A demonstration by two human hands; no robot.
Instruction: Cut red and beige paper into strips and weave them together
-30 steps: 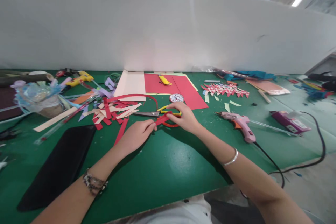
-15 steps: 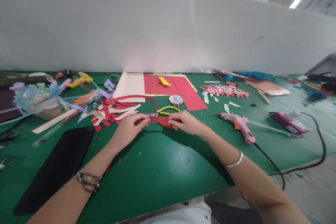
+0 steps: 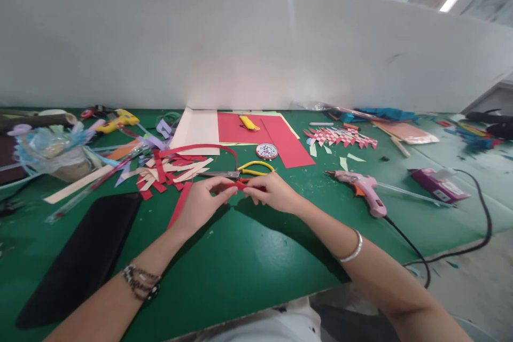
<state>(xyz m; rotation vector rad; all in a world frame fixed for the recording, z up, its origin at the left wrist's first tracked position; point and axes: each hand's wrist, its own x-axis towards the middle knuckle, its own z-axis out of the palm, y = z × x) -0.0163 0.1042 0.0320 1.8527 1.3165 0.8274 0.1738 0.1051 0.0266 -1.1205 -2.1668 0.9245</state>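
My left hand (image 3: 204,200) and my right hand (image 3: 274,192) are close together at the middle of the table, both closed on a red paper strip (image 3: 239,185). Only a short piece of it shows between the fingertips. A red length (image 3: 180,206) slants down to the left behind my left hand; whether it is the same strip I cannot tell. Just beyond the fingers lie scissors (image 3: 256,166) with yellow handles, partly hidden by my hands. A long red band (image 3: 200,146) curves over the pile of red and cream paper strips (image 3: 160,171).
Red card (image 3: 296,149) bears a yellow utility knife (image 3: 249,123), beside a round dish (image 3: 266,151) of small dots. Checkered woven paper (image 3: 344,136) lies back right. A pink glue gun (image 3: 366,189), its black cord and a purple box (image 3: 438,187) are right; a black pouch (image 3: 86,256) is left.
My hands have drawn closer together, so less of the red strip shows between them. A red length now shows beside my left wrist. The view has shifted slightly.
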